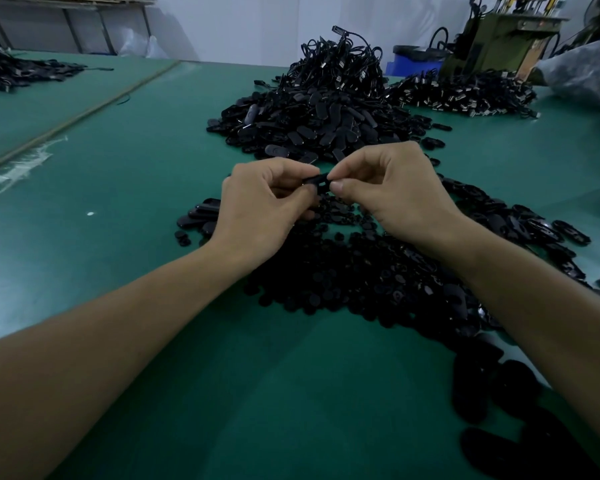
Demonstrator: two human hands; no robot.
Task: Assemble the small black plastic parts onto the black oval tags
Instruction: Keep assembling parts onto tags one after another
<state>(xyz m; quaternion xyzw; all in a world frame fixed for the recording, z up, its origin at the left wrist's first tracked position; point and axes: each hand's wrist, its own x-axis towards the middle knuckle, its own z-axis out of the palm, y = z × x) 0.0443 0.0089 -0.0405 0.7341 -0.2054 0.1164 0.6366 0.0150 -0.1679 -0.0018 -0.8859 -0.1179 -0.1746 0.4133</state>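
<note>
Both hands meet above the green table [125, 258] at the middle of the view. My left hand [264, 206] and my right hand [392, 188] pinch one black oval tag [317, 181] between fingertips and thumbs, each at one end. Whether a small part sits on that tag is too dark to tell. A spread of small black plastic parts [354, 275] lies right under my wrists. Behind my hands rises a big heap of black oval tags [312, 123].
A few oval tags [201, 216] lie left of my left hand, and more tags [541, 230] trail to the right. A pile of black cables with metal plugs [461, 91] sits at the back right, beside a green machine [499, 39]. Another dark pile [18, 72] lies far left.
</note>
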